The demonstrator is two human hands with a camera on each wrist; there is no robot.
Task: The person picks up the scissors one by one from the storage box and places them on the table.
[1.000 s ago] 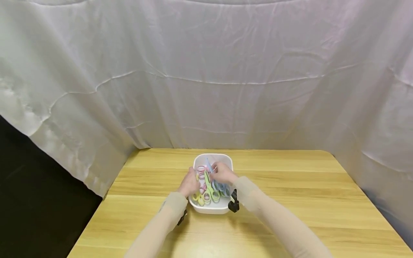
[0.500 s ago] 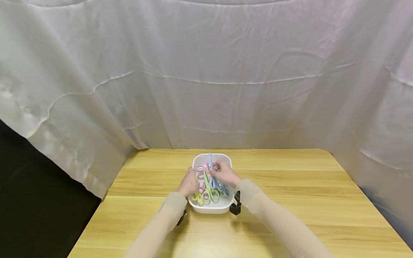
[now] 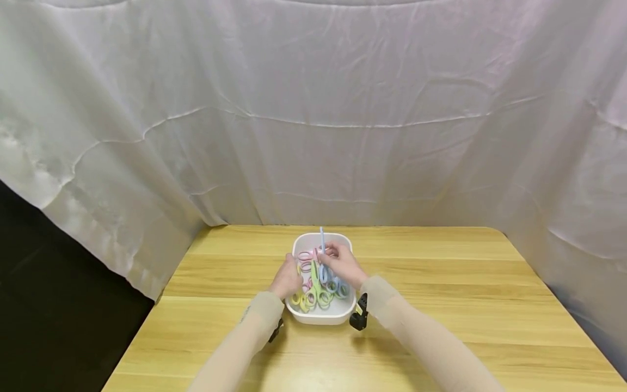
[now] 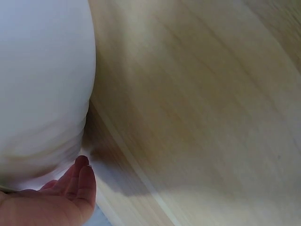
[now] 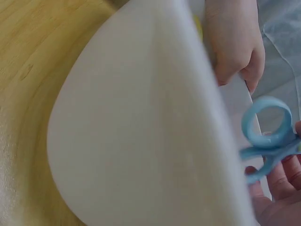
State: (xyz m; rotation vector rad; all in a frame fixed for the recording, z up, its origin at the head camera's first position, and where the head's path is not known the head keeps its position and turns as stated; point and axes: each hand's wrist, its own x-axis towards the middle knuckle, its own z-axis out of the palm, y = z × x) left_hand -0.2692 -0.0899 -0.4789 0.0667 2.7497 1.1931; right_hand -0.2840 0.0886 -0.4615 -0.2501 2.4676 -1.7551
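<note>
A white plastic bin (image 3: 320,320) on the wooden table holds several pairs of scissors. With its fingers against the outer wall, my left hand (image 3: 287,279) grips the bin's left rim; those fingers (image 4: 84,181) also show in the left wrist view. Over the right half of the bin, my right hand (image 3: 344,267) pinches a pair of light blue scissors (image 3: 322,238), blades up and handle loops down. In the right wrist view the blue loops show beside the fingers. Below lie green scissors (image 3: 314,276), yellow scissors (image 3: 296,299), pink scissors (image 3: 305,256) and more blue scissors (image 3: 343,288).
The wooden table (image 3: 441,305) extends on both sides of the bin. A pale curtain (image 3: 362,136) hangs along the table's back and sides. A dark area (image 3: 59,294) lies past the left edge. Black wrist cameras are strapped near both hands.
The blue scissors have risen and turned from tilted to nearly upright in my right hand, their tip now above the bin's back rim. My left hand stays at the rim.
</note>
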